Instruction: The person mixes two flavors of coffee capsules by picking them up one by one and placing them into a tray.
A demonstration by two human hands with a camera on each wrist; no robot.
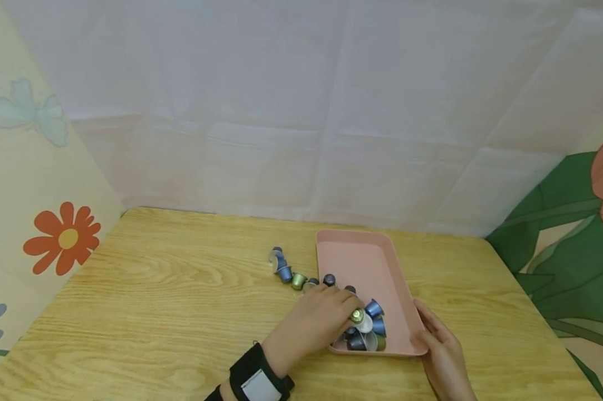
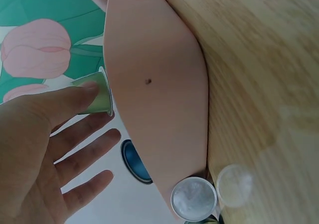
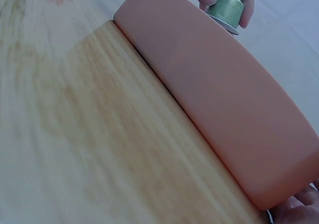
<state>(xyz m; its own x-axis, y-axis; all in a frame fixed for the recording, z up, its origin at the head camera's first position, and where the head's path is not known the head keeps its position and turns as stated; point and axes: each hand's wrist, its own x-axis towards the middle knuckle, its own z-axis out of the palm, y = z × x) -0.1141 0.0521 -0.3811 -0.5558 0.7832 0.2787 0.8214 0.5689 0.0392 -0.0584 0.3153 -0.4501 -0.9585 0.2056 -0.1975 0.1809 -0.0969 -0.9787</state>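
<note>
My left hand is over the near left part of a pink tray. Between thumb and finger it pinches a green coffee capsule, which shows above the tray's wall in both wrist views; the other fingers are spread. At the tray's near right corner, my right hand grips the rim with the thumb on top. Several capsules, such as a blue capsule and a dark capsule, lie jumbled in the near end of the tray, partly hidden by the left hand.
Left of the tray, several loose capsules trail across the wooden table, among them a blue capsule and a green capsule. A white cloth hangs behind the table. Patterned panels stand at both sides.
</note>
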